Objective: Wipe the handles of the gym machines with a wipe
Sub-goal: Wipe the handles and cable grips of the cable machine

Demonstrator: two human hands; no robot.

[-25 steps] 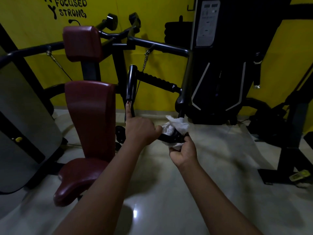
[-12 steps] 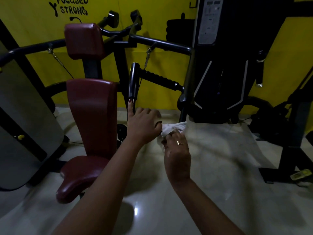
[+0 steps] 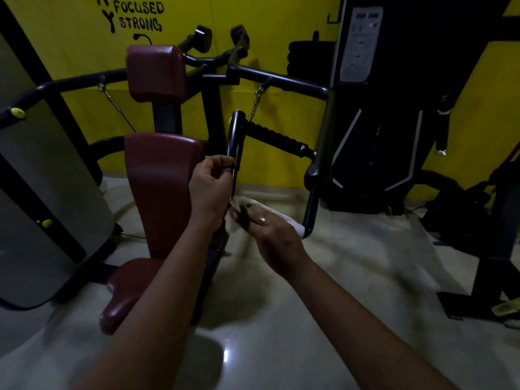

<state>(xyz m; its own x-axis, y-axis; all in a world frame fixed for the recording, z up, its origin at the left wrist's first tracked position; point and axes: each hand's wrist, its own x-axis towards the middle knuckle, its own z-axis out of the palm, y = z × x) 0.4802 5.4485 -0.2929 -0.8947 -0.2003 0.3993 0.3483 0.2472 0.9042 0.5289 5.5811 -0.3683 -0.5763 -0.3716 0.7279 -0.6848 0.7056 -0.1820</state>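
A black machine handle (image 3: pixel 235 136) stands upright beside the dark red backrest, with a ribbed grip (image 3: pixel 277 137) running off to its right. My left hand (image 3: pixel 209 184) curls round the thin lower part of that upright handle. Just below it, my right hand (image 3: pixel 263 223) lies palm down over a white wipe (image 3: pixel 294 223), pressing it along a low horizontal bar that is mostly hidden under hand and wipe. A ring shows on one right finger.
The red seat and backrest (image 3: pixel 160 192) stand left of my arms. A black arm tube (image 3: pixel 320 153) drops at the right, ending near the wipe. A black weight-stack tower (image 3: pixel 394 108) and the yellow wall stand behind; another machine frame (image 3: pixel 489 249) is at far right.
My left hand moved up from the low bar and took hold of the upright handle. My right hand turned palm down and slid the wipe left along the bar.
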